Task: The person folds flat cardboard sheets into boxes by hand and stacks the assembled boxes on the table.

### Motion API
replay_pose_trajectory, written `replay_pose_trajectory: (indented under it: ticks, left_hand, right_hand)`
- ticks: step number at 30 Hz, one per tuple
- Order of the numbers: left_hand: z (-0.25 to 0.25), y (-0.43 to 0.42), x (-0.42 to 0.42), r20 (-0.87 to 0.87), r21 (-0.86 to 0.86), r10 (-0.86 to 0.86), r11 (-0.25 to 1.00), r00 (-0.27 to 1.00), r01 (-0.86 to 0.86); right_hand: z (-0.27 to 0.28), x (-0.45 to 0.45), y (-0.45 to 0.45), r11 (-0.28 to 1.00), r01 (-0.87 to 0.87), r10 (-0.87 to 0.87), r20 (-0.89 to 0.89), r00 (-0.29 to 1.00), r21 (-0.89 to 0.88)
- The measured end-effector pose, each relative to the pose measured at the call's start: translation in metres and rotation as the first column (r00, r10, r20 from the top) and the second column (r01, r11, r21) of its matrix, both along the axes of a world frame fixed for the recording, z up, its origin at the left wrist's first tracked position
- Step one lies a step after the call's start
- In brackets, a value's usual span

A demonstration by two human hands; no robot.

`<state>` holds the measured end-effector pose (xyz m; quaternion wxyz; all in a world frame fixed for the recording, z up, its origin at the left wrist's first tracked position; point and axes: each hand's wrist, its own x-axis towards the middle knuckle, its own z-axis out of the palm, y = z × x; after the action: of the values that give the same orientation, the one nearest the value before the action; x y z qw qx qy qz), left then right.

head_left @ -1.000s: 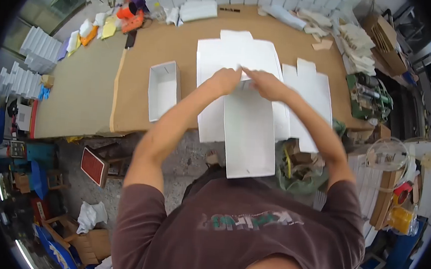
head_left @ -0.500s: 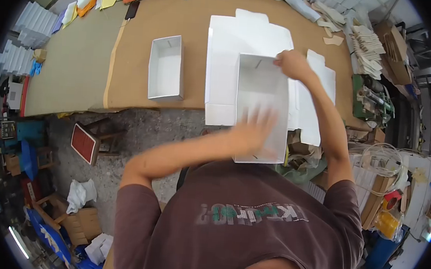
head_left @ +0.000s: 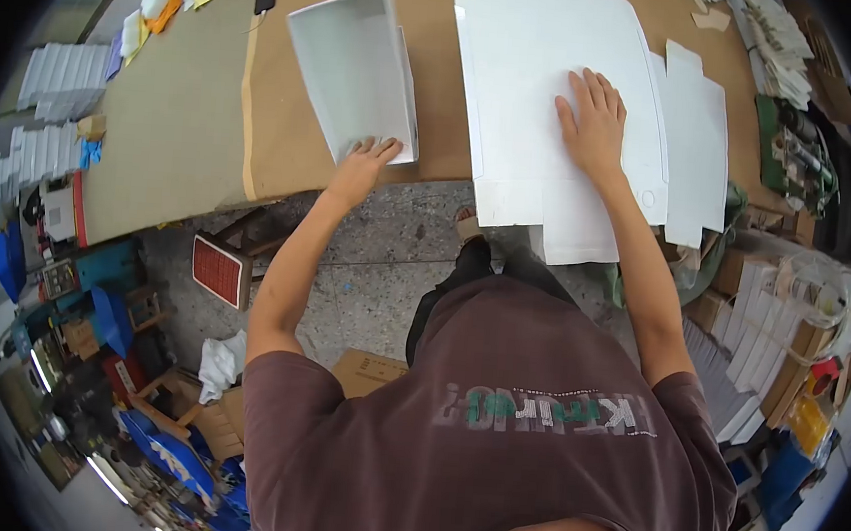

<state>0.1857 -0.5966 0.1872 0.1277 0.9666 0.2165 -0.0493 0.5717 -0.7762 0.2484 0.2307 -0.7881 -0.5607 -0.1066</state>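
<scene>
Touching the box at its near end, its length leading away, is the left hand, grip unclear; the right hand lies open on card.

The box lies left of the sheets.

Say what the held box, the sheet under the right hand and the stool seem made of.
Box: probably paperboard; white, smooth, thin-walled.
Sheet: likely similar board; white, fairly matte, with cut tabs.
Stool: brown legs, possibly wood; top red and finely patterned, perhaps woven.
</scene>
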Motion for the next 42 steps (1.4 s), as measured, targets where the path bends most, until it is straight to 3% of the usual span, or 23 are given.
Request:
replay_pose_trajectory:
  ticks: [2,8,12,13,14,15,16,17,18,19,22,24,26,27,28,30,32,33,34,36,38,39,42]
  left_hand:
    - [0.001,0.002,0.008,0.070,-0.262,0.098,0.962,0.993,-0.077]
    - [-0.018,0.019,0.045,-0.412,-0.244,0.126,0.939,0.902,-0.242]
    - [-0.050,0.034,0.023,-0.250,-0.252,-0.057,0.968,0.967,-0.008]
    - [-0.042,0.016,0.032,-0.386,-0.064,0.150,0.980,0.910,-0.189]
    - [0.031,-0.015,0.064,-0.130,-0.082,0.275,0.955,0.953,-0.287]
    - [0.049,-0.028,0.073,0.395,-0.327,0.341,0.920,0.853,-0.216]
    - [0.083,-0.057,0.091,0.583,-0.258,0.330,0.942,0.742,-0.216]
    - [0.138,-0.097,0.107,0.561,-0.312,0.303,0.939,0.770,-0.141]
    - [0.161,-0.115,0.115,0.377,-0.091,-0.027,0.994,0.926,0.066]
    - [0.134,-0.136,0.115,0.218,-0.102,-0.112,0.985,0.970,0.137]
    - [0.116,-0.130,0.117,0.305,0.001,-0.181,0.982,0.935,0.190]
    - [0.124,-0.111,0.122,0.304,-0.456,0.045,0.884,0.952,0.104]
    - [0.119,-0.093,0.123,0.151,-0.704,0.227,0.708,0.962,-0.057]
    - [0.106,-0.082,0.128,0.042,-0.735,0.298,0.655,0.954,-0.173]
    - [0.101,-0.079,0.132,-0.074,-0.754,0.363,0.589,0.929,-0.291]
    - [0.192,-0.107,0.152,0.438,-0.333,0.088,0.940,0.895,0.070]
    - [0.296,-0.135,0.156,0.637,-0.189,0.044,0.977,0.769,0.100]
    - [0.322,-0.140,0.152,0.723,-0.019,-0.054,0.995,0.689,0.098]
    - [0.333,-0.138,0.146,0.721,-0.021,-0.036,0.997,0.692,0.074]
    - [0.329,-0.133,0.137,0.687,-0.047,0.014,0.999,0.726,0.025]
    - [0.277,-0.124,0.133,0.443,-0.506,0.413,0.848,0.796,-0.158]
    - [0.244,-0.120,0.135,0.250,-0.626,0.512,0.733,0.822,-0.266]
    - [0.145,-0.120,0.142,0.058,-0.491,0.469,0.782,0.881,-0.384]
  right_hand:
    - [0.002,-0.001,0.004,1.000,0.030,-0.031,-0.017,0.999,-0.009]
    - [0.001,-0.005,0.008,0.997,0.074,-0.074,-0.005,0.997,-0.013]
    - [-0.006,0.002,0.000,0.999,0.025,-0.023,-0.054,0.998,0.040]
    - [-0.018,0.012,-0.012,0.993,-0.030,0.057,-0.244,0.968,0.113]
    - [-0.020,0.027,-0.025,0.975,-0.071,0.152,-0.402,0.903,0.209]
    - [-0.002,0.033,-0.046,0.976,0.020,0.061,-0.365,0.929,0.215]
    - [0.014,0.029,-0.071,0.971,0.101,-0.023,-0.333,0.943,0.217]
    - [0.011,0.031,-0.097,0.980,0.128,-0.072,-0.328,0.942,0.154]
    - [0.005,0.030,-0.117,0.985,0.151,-0.116,-0.324,0.939,0.083]
    - [0.013,0.018,-0.130,0.986,0.168,-0.157,-0.262,0.952,0.021]
    - [0.058,-0.021,-0.145,0.996,0.065,-0.058,-0.115,0.992,0.056]
    - [0.108,-0.065,-0.131,0.970,-0.139,0.185,-0.238,0.954,0.198]
    - [0.133,-0.108,-0.119,0.817,-0.512,0.576,-0.397,0.714,0.265]
    - [0.139,-0.128,-0.113,0.732,-0.681,0.476,-0.700,0.533,-0.021]
    - [0.125,-0.151,-0.109,0.783,-0.606,0.441,-0.559,0.703,-0.144]
    - [0.064,-0.179,-0.090,0.871,-0.377,0.329,-0.198,0.923,-0.315]
    - [-0.020,-0.135,-0.081,0.861,-0.329,0.385,0.074,0.920,-0.388]
    - [0.038,-0.103,-0.114,0.958,-0.285,0.211,-0.582,0.785,-0.037]
    - [0.039,-0.069,-0.131,0.957,-0.252,0.106,-0.637,0.764,-0.144]
    - [0.061,-0.039,-0.171,0.907,-0.264,0.038,-0.561,0.827,-0.329]
    - [0.126,-0.051,-0.213,0.846,-0.363,0.201,-0.398,0.895,-0.391]
    - [0.158,-0.061,-0.216,0.786,-0.570,0.335,-0.611,0.717,-0.238]
    - [0.167,-0.096,-0.188,0.665,-0.719,0.441,-0.671,0.596,-0.201]
